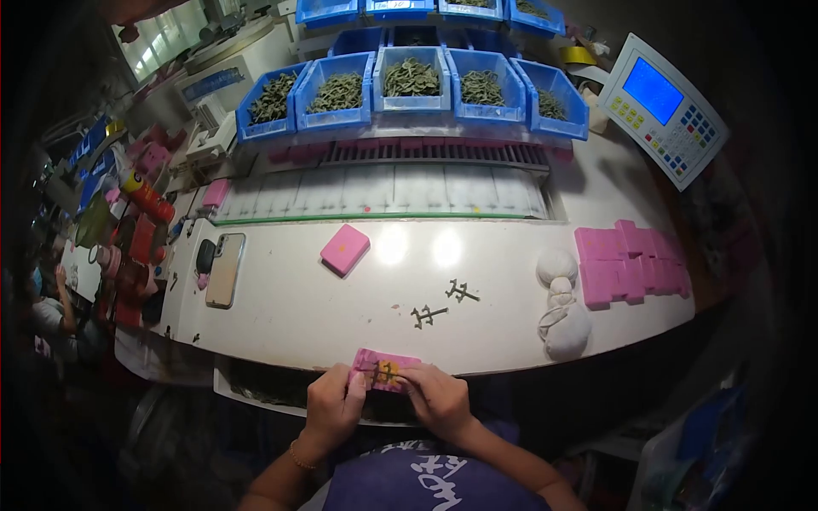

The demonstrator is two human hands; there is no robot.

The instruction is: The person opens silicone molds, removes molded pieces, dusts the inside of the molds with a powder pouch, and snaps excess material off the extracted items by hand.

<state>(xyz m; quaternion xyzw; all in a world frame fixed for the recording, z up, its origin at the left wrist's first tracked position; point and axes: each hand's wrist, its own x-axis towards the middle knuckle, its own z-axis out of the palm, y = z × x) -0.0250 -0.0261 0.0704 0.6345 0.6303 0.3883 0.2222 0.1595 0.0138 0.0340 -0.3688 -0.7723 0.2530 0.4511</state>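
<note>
the left hand (332, 402) and right hand (443, 399) have their fingers clamped on opposite ends of a pink block (385, 356) at the desk's (281, 315) near edge. a dark branched piece (383, 373) already lies on it, so the work looks partway along; two loose branched pieces (433, 316) lie beyond, off any block.

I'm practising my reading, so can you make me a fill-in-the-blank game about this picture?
1. The block held by the left hand and right hand is mostly ____.
2. The lowest row has ____ bins.
3. The lit screen is ____.
4. The phone lies toward the ____ end of the tabletop, as the person sees it.

Missing words: pink; five; blue; left.
</note>
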